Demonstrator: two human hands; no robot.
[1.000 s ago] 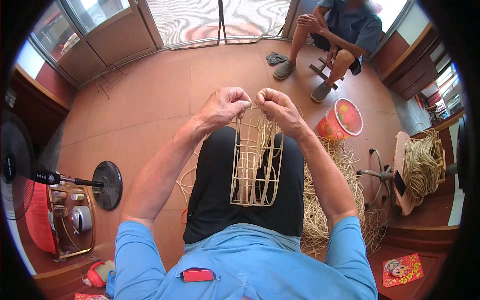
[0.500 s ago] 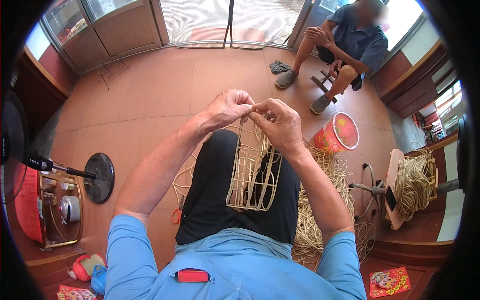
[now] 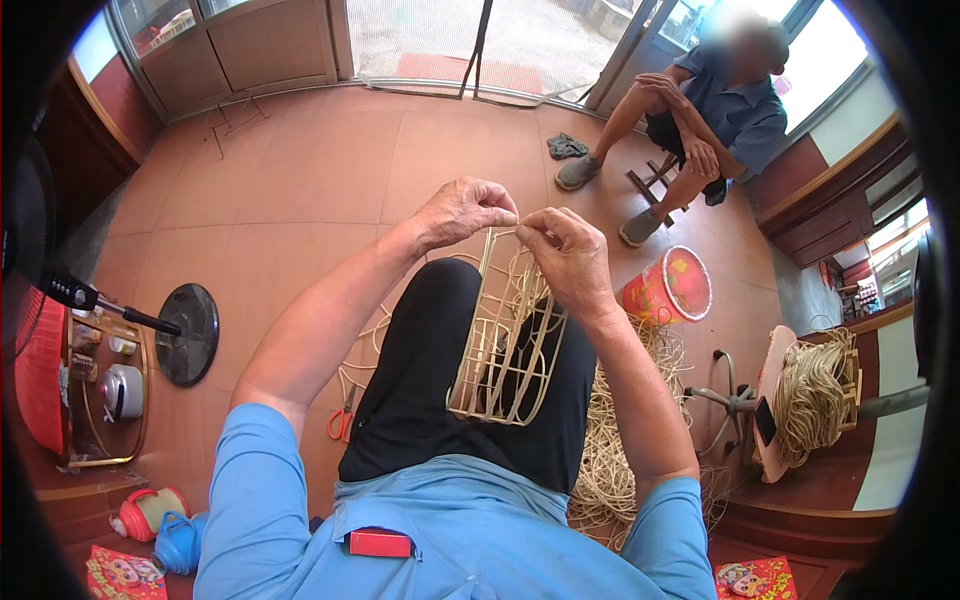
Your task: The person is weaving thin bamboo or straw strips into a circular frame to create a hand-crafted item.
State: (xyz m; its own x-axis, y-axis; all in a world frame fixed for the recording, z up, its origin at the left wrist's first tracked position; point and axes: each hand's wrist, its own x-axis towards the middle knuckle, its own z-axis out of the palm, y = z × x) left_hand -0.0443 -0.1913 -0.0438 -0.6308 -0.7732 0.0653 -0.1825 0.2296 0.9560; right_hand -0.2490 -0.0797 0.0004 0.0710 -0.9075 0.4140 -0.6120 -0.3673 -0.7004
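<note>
Left hand: The left hand (image 3: 512, 217) is closed in a pinch, thumb against fingertips, at the upper end of the frame; whatever lies between the tips is too small to make out.
Right hand: The right hand (image 3: 527, 232) grips the upper end of the frame between thumb and curled fingers; the back of the hand conceals part of the contact.
Cane frame: The pale, open-lattice cane frame (image 3: 508, 352) slants from the hands down to the lap, its lower end over the black trousers (image 3: 420, 345). Overlapping bars make front and rear sides hard to separate.
Cane heap: The loose cane heap (image 3: 612, 450) lies on the floor beside the right thigh, partly covered by the right forearm.
Bucket: The red bucket (image 3: 665, 288) stands just beyond the heap; its contents cannot be identified.
Scissors: The red-handled scissors (image 3: 341, 424) lie on the floor near the left thigh.
Swivel chair: A cane bundle (image 3: 815, 392) and a dark flat object (image 3: 765, 421) rest on the chair (image 3: 775, 385).
Fan: The black base (image 3: 187, 335) is fully visible; the fan head (image 3: 25, 215) fades into the dark lens rim.
Seated person: The other person (image 3: 735, 125) sits at upper right, face blurred, arms crossed over the knees.
Printed sheet: The red sheet (image 3: 757, 582) at lower right is cut off by the lower edge.
</note>
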